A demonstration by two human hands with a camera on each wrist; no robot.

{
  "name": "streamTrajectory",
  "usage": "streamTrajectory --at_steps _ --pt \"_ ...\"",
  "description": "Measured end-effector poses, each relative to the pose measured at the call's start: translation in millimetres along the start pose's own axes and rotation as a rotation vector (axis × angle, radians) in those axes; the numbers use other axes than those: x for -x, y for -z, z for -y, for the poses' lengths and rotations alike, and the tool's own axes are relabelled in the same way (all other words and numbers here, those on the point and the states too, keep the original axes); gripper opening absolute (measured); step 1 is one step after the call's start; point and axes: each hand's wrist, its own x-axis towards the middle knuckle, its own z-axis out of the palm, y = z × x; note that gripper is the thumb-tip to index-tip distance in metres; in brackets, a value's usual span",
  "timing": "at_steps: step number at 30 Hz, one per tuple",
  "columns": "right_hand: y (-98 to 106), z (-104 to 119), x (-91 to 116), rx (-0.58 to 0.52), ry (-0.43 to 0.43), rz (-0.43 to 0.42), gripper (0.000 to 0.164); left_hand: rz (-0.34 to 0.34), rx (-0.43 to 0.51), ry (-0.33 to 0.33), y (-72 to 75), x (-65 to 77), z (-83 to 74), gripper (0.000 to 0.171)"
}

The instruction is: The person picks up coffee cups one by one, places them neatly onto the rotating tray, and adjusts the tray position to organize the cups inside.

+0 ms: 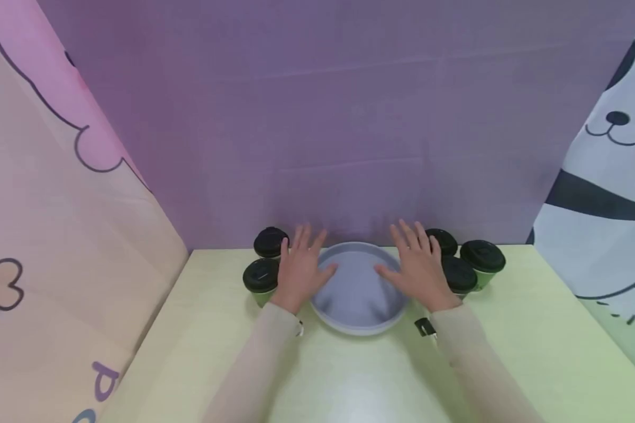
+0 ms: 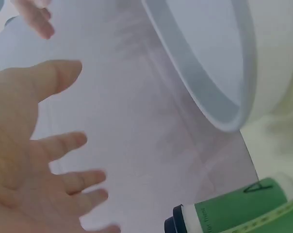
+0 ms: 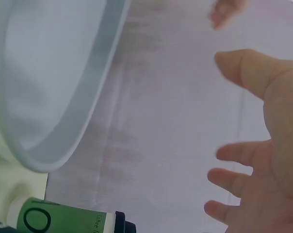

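Note:
Both hands are held up with fingers spread and nothing in them. My left hand (image 1: 300, 271) hovers over the left rim of a round, light grey-blue tray (image 1: 357, 294), beside two green paper coffee cups with black lids (image 1: 261, 276). Over the tray's right side is my right hand (image 1: 420, 271), which partly covers a group of three similar cups (image 1: 483, 258). In the left wrist view, a green cup (image 2: 243, 204) marked with a black letter A lies below the tray's rim. The right wrist view has a green cup (image 3: 69, 217) marked with an O.
A pale yellow-green table (image 1: 349, 376) carries the tray and cups. Behind it rises a purple cloth backdrop (image 1: 317, 129), close to the rear cups. Printed cloth panels stand on both sides, the right one with a panda (image 1: 614, 235).

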Motion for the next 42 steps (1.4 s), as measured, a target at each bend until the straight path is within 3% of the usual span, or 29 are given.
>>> streamTrajectory --at_steps 3,5,8,11,18,25,32,37,42 --pt "3 0 8 -0.074 0.016 -0.076 0.078 -0.091 0.103 -0.043 1.6 9.9 -1.9 0.055" --pt "6 -1 14 -0.129 0.029 -0.124 0.064 -0.108 0.198 -0.06 1.5 16.4 -2.6 0.044" --pt "11 -3 23 -0.197 0.038 -0.17 0.046 -0.068 0.318 -0.066 -0.1 24.9 -2.1 0.034" --pt "19 -4 31 -0.253 0.033 -0.173 0.036 -0.009 0.374 -0.071 -5.2 31.3 0.5 0.027" --pt "36 -11 41 -0.285 0.045 -0.192 0.028 0.032 0.377 -0.036 -17.1 41.5 7.0 0.01" --pt "45 -29 45 -0.268 0.052 -0.206 0.027 0.06 0.39 0.02 -23.3 48.4 15.8 0.028" --pt "46 -46 44 -0.247 0.033 -0.223 0.03 0.076 0.365 0.05 -26.7 49.7 22.7 0.022" --pt "49 -53 42 -0.235 -0.015 -0.179 0.036 0.078 0.326 0.078 -26.5 48.1 25.3 0.016" --pt "51 -62 47 -0.203 -0.082 -0.124 0.045 0.135 0.288 0.13 -28.0 48.2 25.6 0.02"
